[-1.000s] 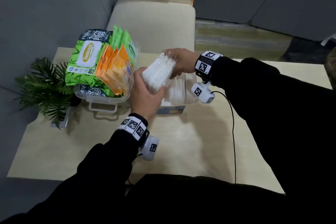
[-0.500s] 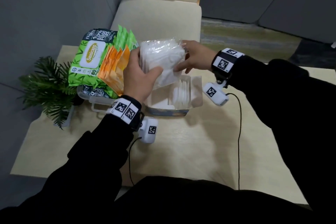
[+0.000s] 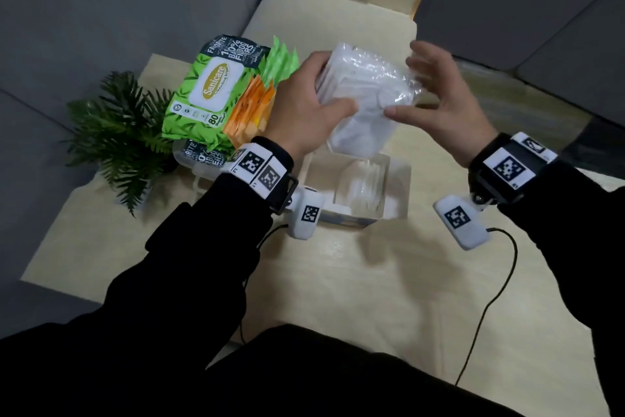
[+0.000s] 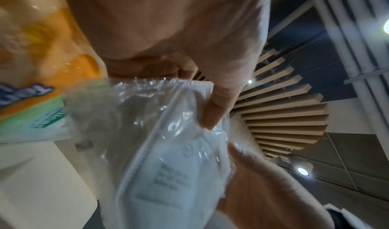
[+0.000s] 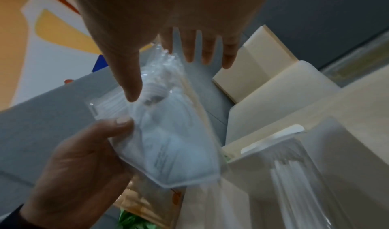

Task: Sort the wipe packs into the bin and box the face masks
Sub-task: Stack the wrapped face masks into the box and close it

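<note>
Reading "Sanicare" and "80", the big green wipe pack stood in the clear bin on the table, orange packs beside it. Above the open box, the left hand gripped the bagged face masks; the right hand was spread, thumb touching the bag. In the left wrist view, small print on a mask was blurred. In the right wrist view, the right fingers hung straight.
</note>
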`<state>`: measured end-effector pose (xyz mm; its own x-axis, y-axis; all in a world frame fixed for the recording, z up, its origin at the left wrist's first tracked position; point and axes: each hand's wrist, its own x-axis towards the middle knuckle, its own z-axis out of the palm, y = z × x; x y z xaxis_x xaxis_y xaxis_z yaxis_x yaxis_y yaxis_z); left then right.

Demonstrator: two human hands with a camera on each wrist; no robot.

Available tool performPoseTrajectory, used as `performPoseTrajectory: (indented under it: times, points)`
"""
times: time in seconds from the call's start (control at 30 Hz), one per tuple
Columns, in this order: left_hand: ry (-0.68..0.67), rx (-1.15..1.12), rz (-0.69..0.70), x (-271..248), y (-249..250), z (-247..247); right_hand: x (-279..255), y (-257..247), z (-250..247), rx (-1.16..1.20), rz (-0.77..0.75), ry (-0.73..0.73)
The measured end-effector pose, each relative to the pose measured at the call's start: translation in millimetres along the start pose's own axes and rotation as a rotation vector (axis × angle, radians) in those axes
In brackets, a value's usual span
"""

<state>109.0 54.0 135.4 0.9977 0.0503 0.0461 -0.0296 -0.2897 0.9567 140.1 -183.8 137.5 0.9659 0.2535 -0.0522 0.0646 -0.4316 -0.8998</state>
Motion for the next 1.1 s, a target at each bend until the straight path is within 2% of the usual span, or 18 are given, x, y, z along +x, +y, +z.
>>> performPoseTrajectory:
  times: [0.1,0.23,0.3,0.4,0.5,0.6,0.67,0.83,0.97,1.1]
  points:
    - [-0.163,0.006,-0.023,-4.9,-9.4,-5.9,3.7,-22.2,11.7,-0.231,-0.06,-0.113]
    - [-0.298,0.016,0.021,1.3,-16.8,-12.1,19.5,-53.4,18.7,-0.593,0.0,-0.311]
    - [-0.329,-0.015,0.016,3.8,-19.9,-11.2,24.6,-61.1,15.7,-0.623,0.037,-0.332]
    - [-0.252,-0.019,-0.005,7.9,-27.3,-11.8,27.6,-55.1,11.7,-0.508,0.142,-0.244]
    - [-0.148,-0.034,-0.031,6.5,-36.4,-16.0,19.8,-35.6,15.2,-0.283,0.317,-0.168]
    - [-0.045,0.005,0.005,-9.4,-41.0,-15.2,3.9,-11.0,27.9,-0.114,0.5,-0.079]
    - [-0.028,0.032,0.009,-24.1,-46.1,-13.9,-8.0,2.4,40.4,-0.025,0.578,-0.011]
    - [-0.13,0.098,-0.101,-59.8,-61.9,-10.9,-27.4,21.6,65.5,0.061,0.647,0.089]
    - [-0.296,0.211,-0.194,-79.7,-68.5,-2.8,-34.4,17.0,83.5,-0.122,0.525,0.172]
    - [-0.381,0.34,-0.205,-79.7,-61.0,-2.5,-47.2,8.6,100.9,-0.246,0.466,0.169]
